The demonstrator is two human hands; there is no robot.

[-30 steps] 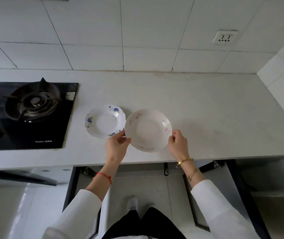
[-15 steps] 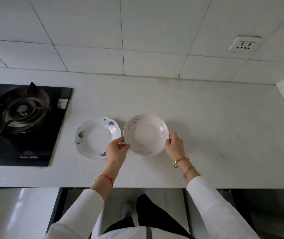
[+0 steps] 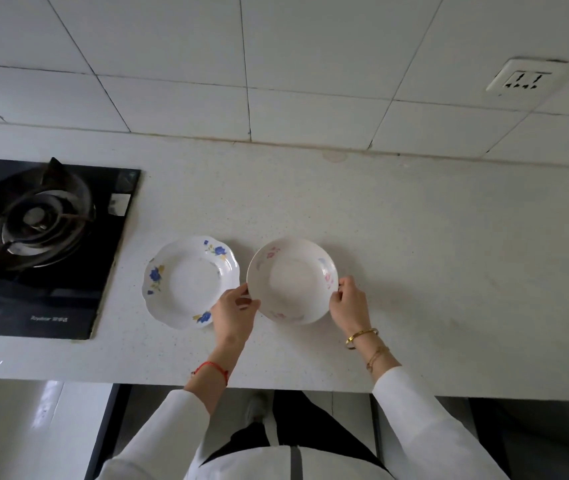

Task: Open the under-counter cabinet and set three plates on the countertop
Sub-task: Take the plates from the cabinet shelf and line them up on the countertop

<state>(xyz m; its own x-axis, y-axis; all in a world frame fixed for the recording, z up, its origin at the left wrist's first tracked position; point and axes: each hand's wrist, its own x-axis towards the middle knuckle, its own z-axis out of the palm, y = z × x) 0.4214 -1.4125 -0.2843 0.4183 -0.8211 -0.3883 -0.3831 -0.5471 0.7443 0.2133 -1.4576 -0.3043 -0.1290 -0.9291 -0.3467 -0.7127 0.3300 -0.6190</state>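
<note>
The left hand (image 3: 233,311) is pinched on the near-left rim of the pink-flowered plate (image 3: 292,280), and the right hand (image 3: 347,301) is pinched on its right rim. Two plates are counted on the bench (image 3: 432,258): this one and a blue-flowered plate (image 3: 186,282) just beside it on the left, partly covered by the left hand. One gas hob (image 3: 39,237) is set further left. One wall socket (image 3: 525,79) is seen on the tiles.

A home kitchen: a gas hob (image 3: 39,233) sunk into a pale countertop (image 3: 414,254), tiled wall (image 3: 207,64), wall socket (image 3: 525,79).
</note>
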